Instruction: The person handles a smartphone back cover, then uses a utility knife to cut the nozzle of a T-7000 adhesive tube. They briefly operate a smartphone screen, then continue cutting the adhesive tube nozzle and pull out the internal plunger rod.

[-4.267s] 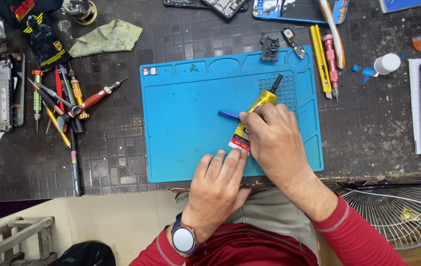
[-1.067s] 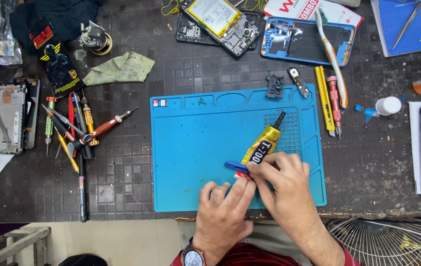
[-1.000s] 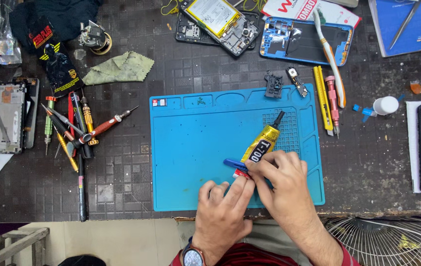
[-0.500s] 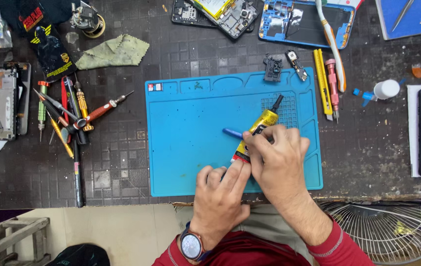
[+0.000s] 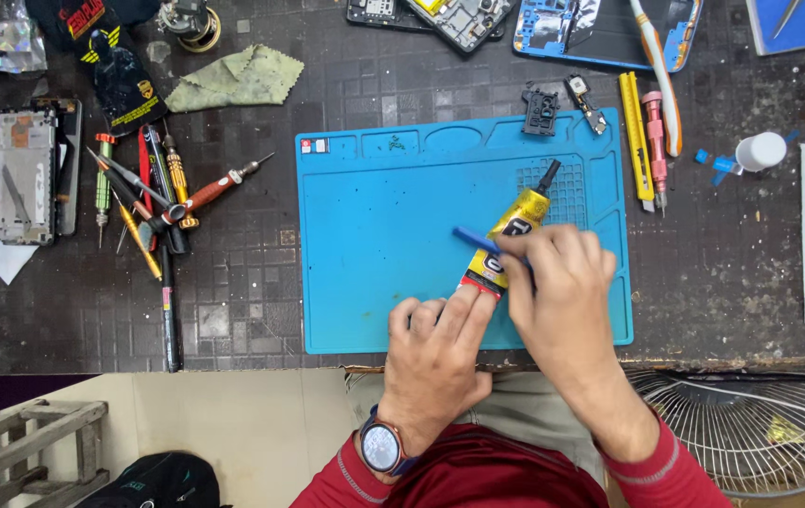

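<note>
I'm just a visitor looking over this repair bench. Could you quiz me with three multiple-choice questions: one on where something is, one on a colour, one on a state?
1. Where does the yellow glue tube lie?
A. On the blue work mat
B. Among the screwdrivers
C. On the green cloth

2. What colour is the thin tool in the right hand?
A. Red
B. Blue
C. White

3. Is the glue tube's black cap on?
A. Missing
B. Lying beside the tube
C. On the nozzle

Answers:
1 A, the tube rests on the mat under both hands, with the left hand pressing on its lower end.
2 B, a blue strip sticks out from the fingers.
3 C, the black tip sits on the tube's upper end.
</note>
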